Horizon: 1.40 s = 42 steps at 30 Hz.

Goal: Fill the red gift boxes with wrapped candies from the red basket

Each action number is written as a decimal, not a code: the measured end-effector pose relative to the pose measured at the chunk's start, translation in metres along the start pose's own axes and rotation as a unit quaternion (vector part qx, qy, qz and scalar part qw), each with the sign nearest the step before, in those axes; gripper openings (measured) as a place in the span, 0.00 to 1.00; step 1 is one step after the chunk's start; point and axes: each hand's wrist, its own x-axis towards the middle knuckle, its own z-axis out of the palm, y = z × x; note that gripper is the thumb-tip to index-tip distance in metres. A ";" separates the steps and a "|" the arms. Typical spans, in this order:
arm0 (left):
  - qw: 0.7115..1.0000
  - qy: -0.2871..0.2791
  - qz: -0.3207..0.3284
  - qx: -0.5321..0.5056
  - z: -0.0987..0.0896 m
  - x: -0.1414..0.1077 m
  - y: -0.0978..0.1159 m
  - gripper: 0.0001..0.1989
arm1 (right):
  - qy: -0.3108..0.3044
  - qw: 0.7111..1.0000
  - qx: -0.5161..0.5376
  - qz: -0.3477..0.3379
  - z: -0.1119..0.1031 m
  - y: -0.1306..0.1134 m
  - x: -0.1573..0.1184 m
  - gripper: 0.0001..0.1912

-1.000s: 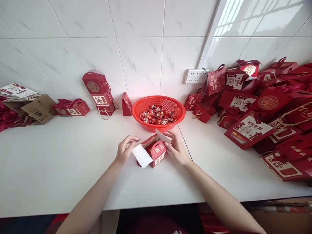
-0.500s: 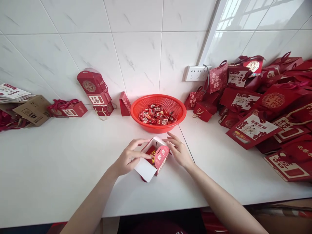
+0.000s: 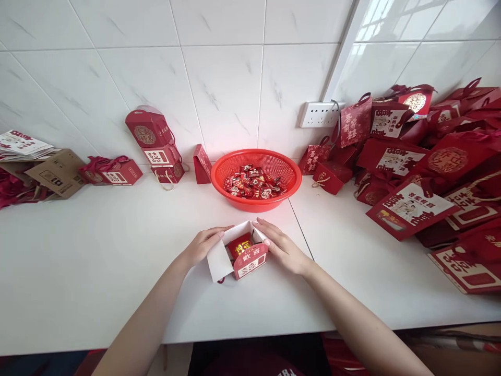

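A small red gift box (image 3: 246, 257) with white inner flaps stands open on the white counter (image 3: 97, 250), with red wrapped candy showing inside. My left hand (image 3: 202, 244) holds the box's left flap, fingers along its top edge. My right hand (image 3: 278, 246) presses against the right flap and side of the box. Just behind the box sits a red plastic basket (image 3: 256, 180) holding several red wrapped candies.
A large heap of finished red gift boxes and bags (image 3: 422, 167) fills the right side. Stacked red boxes (image 3: 156, 147) lean on the tiled wall at the left, beside brown cartons (image 3: 58, 172). A white socket strip (image 3: 319, 114) is on the wall.
The box has turned and settled flat between my hands. My left hand moved from the open left flap to gripping it; my right hand closed in against the right flap.
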 end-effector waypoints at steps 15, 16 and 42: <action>0.994 0.086 0.026 0.064 0.005 0.006 -0.009 0.21 | -0.076 0.992 -0.058 -0.080 -0.005 -0.006 -0.002 0.53; 0.994 0.088 0.026 0.063 0.006 0.007 -0.009 0.21 | -0.069 0.992 -0.065 -0.085 -0.004 -0.007 -0.002 0.53; 0.979 0.066 0.187 -0.047 0.037 0.008 -0.021 0.64 | 0.031 0.997 -0.044 -0.057 0.012 0.013 0.002 0.54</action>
